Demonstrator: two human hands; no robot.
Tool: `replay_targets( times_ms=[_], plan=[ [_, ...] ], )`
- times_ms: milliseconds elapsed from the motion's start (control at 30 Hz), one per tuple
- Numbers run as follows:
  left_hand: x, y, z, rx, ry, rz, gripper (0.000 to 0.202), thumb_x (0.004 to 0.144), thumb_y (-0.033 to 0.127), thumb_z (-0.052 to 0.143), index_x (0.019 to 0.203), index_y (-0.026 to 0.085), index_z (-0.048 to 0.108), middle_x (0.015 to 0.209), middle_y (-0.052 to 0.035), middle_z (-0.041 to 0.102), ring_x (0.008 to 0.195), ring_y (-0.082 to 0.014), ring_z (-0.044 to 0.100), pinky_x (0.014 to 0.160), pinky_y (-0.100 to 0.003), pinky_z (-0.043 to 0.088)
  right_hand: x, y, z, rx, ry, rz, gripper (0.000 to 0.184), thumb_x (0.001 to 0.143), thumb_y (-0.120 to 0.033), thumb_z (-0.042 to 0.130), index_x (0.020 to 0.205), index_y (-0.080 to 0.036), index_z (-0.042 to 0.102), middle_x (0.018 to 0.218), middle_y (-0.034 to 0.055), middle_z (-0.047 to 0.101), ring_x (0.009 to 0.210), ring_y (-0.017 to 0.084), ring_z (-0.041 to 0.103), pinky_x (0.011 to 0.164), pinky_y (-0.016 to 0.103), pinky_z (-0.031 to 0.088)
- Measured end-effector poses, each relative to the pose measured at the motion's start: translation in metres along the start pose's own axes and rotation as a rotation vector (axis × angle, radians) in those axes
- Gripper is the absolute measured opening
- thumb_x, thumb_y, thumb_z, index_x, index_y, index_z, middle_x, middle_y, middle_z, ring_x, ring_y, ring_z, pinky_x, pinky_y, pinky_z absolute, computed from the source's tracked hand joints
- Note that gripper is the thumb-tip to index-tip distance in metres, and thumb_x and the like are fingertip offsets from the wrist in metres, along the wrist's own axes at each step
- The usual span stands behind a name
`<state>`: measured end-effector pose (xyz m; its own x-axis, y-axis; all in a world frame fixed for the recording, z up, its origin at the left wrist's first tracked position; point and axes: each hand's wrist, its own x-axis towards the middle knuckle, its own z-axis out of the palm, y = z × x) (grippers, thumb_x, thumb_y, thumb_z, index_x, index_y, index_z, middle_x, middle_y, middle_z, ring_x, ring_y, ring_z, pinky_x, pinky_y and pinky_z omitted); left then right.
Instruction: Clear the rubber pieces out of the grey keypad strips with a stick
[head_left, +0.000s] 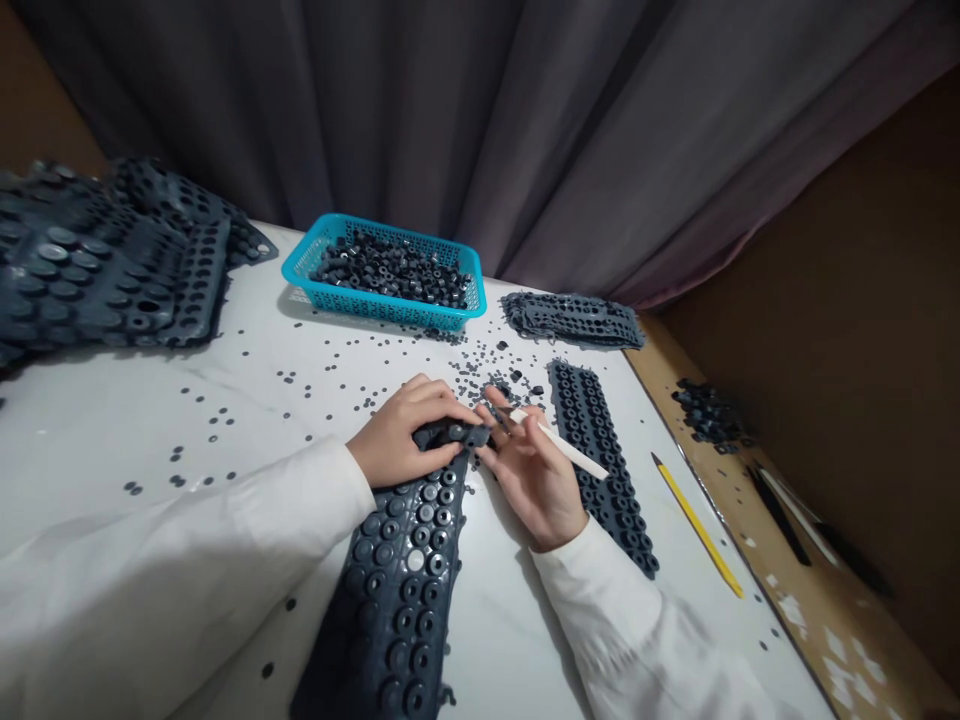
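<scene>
My left hand (409, 430) grips the curled-up far end of a dark rubber sheet (405, 590) covered in rows of round, ring-shaped bumps. The rest of that sheet lies on the table towards me. Palm turned up, my right hand (536, 475) holds a slim white-handled tool (570, 450) between thumb and fingers. The tool's thin tip points left at the folded rubber edge; its exact shape is too small to tell. The fingertips of both hands are close together at that edge. Small dark discs (480, 375) are scattered just beyond them.
A blue basket (300, 262) full of small dark rubber parts stands at the back. Stacked moulded sheets (112, 260) fill the left. On the right are a perforated strip bundle (574, 318), another bumpy sheet (600, 450), a yellow pencil-like tool (697, 525) and a dark pile (709, 412).
</scene>
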<state>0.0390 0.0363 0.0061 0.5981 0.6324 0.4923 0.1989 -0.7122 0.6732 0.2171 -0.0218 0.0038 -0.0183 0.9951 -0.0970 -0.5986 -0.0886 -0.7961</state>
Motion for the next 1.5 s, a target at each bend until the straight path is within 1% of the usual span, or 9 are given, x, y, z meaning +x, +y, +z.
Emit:
replay_targets(
  times_ms=[167,267,333,500,700,900,967,1267,1500],
  plan=[
    [-0.003,-0.001,-0.001,-0.011,-0.016,-0.036,0.045,0.072,0.031,0.068,0.113,0.021,0.052,0.087,-0.0012,0.057,0.086,-0.0207,0.050,0.080,-0.034,0.040,-0.001,-0.006,0.002,0.096,-0.034,0.028,0.009,0.079,-0.031,0.064,0.079,-0.027,0.056,0.106,-0.0020,0.069,0.097,0.014,0.064,0.080,0.027,0.051],
    [-0.003,-0.002,-0.002,-0.085,-0.017,-0.043,0.033,0.082,0.041,0.057,0.108,0.020,0.055,0.086,-0.0023,0.060,0.086,-0.0209,0.052,0.080,-0.034,0.040,-0.003,-0.008,0.005,0.059,-0.029,-0.010,0.011,0.077,-0.030,0.067,0.076,-0.026,0.056,0.096,-0.0018,0.072,0.090,0.014,0.066,0.084,0.028,0.049],
    [-0.002,-0.002,-0.002,-0.075,-0.004,-0.059,0.023,0.087,0.037,0.051,0.101,0.020,0.058,0.081,-0.0018,0.061,0.084,-0.0199,0.052,0.079,-0.033,0.040,-0.003,-0.009,0.007,0.054,-0.024,-0.020,0.012,0.076,-0.030,0.068,0.075,-0.025,0.057,0.094,-0.0017,0.072,0.089,0.013,0.066,0.084,0.027,0.049],
    [0.000,-0.001,0.001,-0.009,0.011,0.002,0.016,0.078,0.029,0.065,0.091,0.020,0.062,0.079,-0.0014,0.063,0.078,-0.0185,0.051,0.075,-0.032,0.041,-0.003,-0.010,0.009,0.068,-0.038,-0.003,0.014,0.075,-0.030,0.070,0.074,-0.026,0.057,0.091,-0.0025,0.072,0.088,0.013,0.067,0.081,0.024,0.050],
    [0.000,0.001,0.002,0.012,0.075,0.029,0.011,0.075,0.021,0.067,0.086,0.020,0.065,0.076,-0.0007,0.064,0.076,-0.0174,0.051,0.073,-0.031,0.041,-0.003,-0.009,0.006,0.007,0.002,-0.049,0.015,0.075,-0.031,0.070,0.075,-0.025,0.056,0.092,-0.0017,0.072,0.089,0.014,0.067,0.087,0.029,0.049],
    [0.000,0.002,0.002,0.032,0.101,-0.024,0.003,0.077,0.021,0.063,0.079,0.020,0.063,0.074,-0.0004,0.064,0.077,-0.0175,0.050,0.072,-0.031,0.041,-0.013,-0.009,0.002,-0.430,0.010,-0.367,0.007,0.081,-0.028,0.065,0.081,-0.023,0.060,0.102,0.0046,0.069,0.103,0.021,0.062,0.094,0.042,0.045],
    [0.000,0.002,0.002,0.034,0.105,-0.043,0.001,0.077,0.021,0.062,0.077,0.020,0.062,0.072,-0.0001,0.062,0.076,-0.0175,0.050,0.071,-0.031,0.041,-0.017,-0.008,0.002,-0.581,-0.028,-0.404,0.004,0.082,-0.025,0.064,0.083,-0.022,0.062,0.106,0.0068,0.068,0.104,0.022,0.062,0.093,0.043,0.045],
    [-0.001,0.003,0.002,-0.030,0.070,-0.080,0.004,0.075,0.018,0.060,0.073,0.020,0.061,0.069,0.0010,0.060,0.074,-0.0171,0.048,0.069,-0.029,0.039,-0.018,-0.007,0.002,-0.770,-0.151,-0.424,0.002,0.084,-0.021,0.060,0.084,-0.023,0.060,0.110,0.0077,0.067,0.109,0.023,0.059,0.095,0.044,0.042],
    [-0.001,0.000,0.002,-0.085,0.020,-0.115,0.003,0.076,0.019,0.061,0.073,0.020,0.061,0.069,0.0008,0.058,0.076,-0.0173,0.049,0.071,-0.030,0.039,-0.015,-0.005,0.000,-0.642,-0.168,-0.351,0.002,0.085,-0.023,0.060,0.084,-0.022,0.059,0.106,0.0068,0.069,0.103,0.021,0.063,0.092,0.041,0.045]
  ],
)
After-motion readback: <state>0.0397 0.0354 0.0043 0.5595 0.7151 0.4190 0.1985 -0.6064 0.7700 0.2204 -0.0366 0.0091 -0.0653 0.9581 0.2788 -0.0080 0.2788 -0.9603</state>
